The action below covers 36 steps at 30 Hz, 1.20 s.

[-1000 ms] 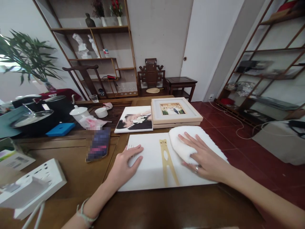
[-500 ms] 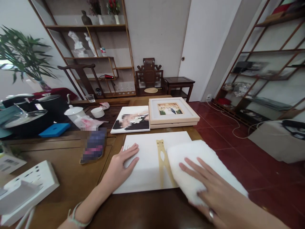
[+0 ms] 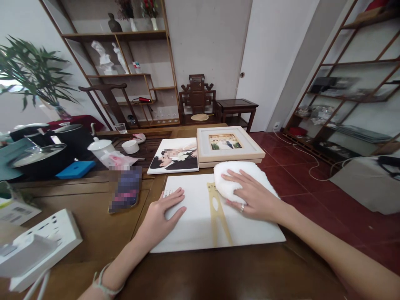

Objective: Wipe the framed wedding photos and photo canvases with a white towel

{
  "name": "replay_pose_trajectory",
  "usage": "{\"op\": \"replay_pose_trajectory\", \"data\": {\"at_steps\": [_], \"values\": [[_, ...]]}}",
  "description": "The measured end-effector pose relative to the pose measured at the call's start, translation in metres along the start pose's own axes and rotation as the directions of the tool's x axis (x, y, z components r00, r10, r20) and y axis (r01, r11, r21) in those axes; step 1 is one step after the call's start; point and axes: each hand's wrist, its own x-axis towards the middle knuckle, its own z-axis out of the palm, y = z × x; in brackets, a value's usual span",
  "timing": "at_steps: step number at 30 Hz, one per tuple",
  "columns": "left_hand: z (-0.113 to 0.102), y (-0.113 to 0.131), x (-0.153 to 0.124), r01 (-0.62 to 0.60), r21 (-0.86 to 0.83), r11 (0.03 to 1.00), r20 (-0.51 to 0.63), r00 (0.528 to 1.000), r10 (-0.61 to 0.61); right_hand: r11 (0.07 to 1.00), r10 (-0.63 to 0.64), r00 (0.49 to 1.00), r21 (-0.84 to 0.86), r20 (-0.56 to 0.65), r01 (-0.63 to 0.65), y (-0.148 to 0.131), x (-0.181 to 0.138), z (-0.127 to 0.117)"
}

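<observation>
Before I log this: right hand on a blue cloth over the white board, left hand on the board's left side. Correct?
Not blue: the head view shows a white cloth under the right hand, over the white board; left hand as stated.

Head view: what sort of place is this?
Probably a sitting room or tea room, in a home or small shop; can't tell which. Clues: the wooden display shelf with white figurines, the carved wooden chair by the wall, and the white lidded pot on the table.
</observation>
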Motion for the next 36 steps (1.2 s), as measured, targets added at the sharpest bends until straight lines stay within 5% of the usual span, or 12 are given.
{"op": "replay_pose_trajectory", "data": {"at_steps": [5, 14, 27, 36], "values": [[0.000, 0.000, 0.000, 0.008, 0.058, 0.998, -0.018, 1.000, -0.007, 0.999, -0.043, 0.996, -0.026, 0.078, 0.045, -0.003, -0.007, -0.001], [0.001, 0.000, 0.001, 0.017, 0.078, 0.997, 0.016, 1.000, -0.018, 0.987, -0.159, 0.979, 0.009, 0.125, 0.159, -0.062, -0.074, -0.027], [0.001, -0.002, 0.002, 0.033, 0.063, 0.997, 0.037, 0.999, -0.035, 0.999, -0.008, 1.000, -0.044, 0.008, 0.008, -0.001, -0.010, 0.001], [0.000, -0.001, 0.001, 0.040, 0.059, 0.997, 0.032, 0.999, -0.042, 0.997, -0.082, 0.990, 0.011, 0.112, 0.081, -0.048, -0.063, -0.009]]}}
